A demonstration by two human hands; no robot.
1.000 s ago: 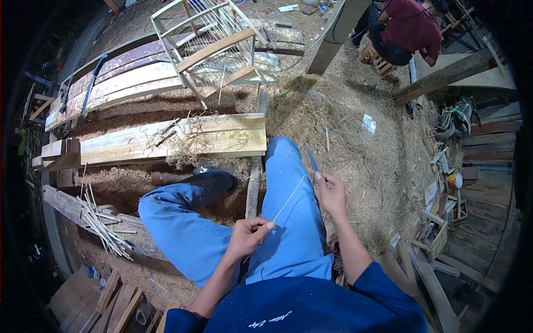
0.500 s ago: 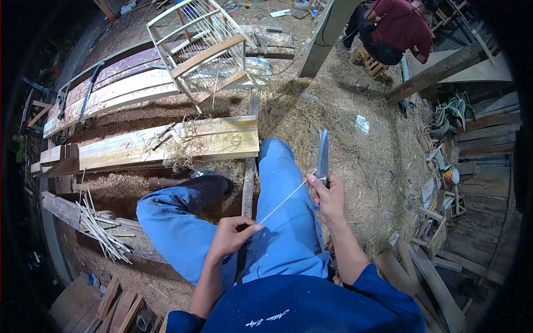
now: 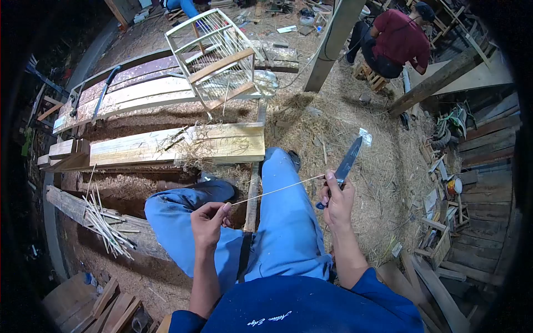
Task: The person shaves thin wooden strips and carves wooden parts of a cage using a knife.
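A thin light stick point(image 3: 275, 191) stretches across my lap between both hands. Its left end is pinched by my left hand point(image 3: 211, 221), thumb against the fingers. My right hand point(image 3: 337, 198) is closed round the handle of a knife point(image 3: 350, 159), whose blade points up and to the right; the right end of the stick lies at its thumb. Between the stick and the blade there is a gap along most of the length. At the left, a bundle of similar thin sticks point(image 3: 105, 225) rests on a wooden beam point(image 3: 145, 236).
A slatted wooden frame point(image 3: 216, 61) stands on long planks point(image 3: 139, 91) ahead. Nearer is a bench board point(image 3: 222, 139) with shavings. A person in a dark red shirt point(image 3: 400, 36) sits at upper right, near wooden posts point(image 3: 333, 44). Scrap wood point(image 3: 441, 250) lies right.
My left hand has moved left and up, my right hand slightly right. The stick has become flatter and shows more length, and the knife has tilted to the right. The view has shifted a little.
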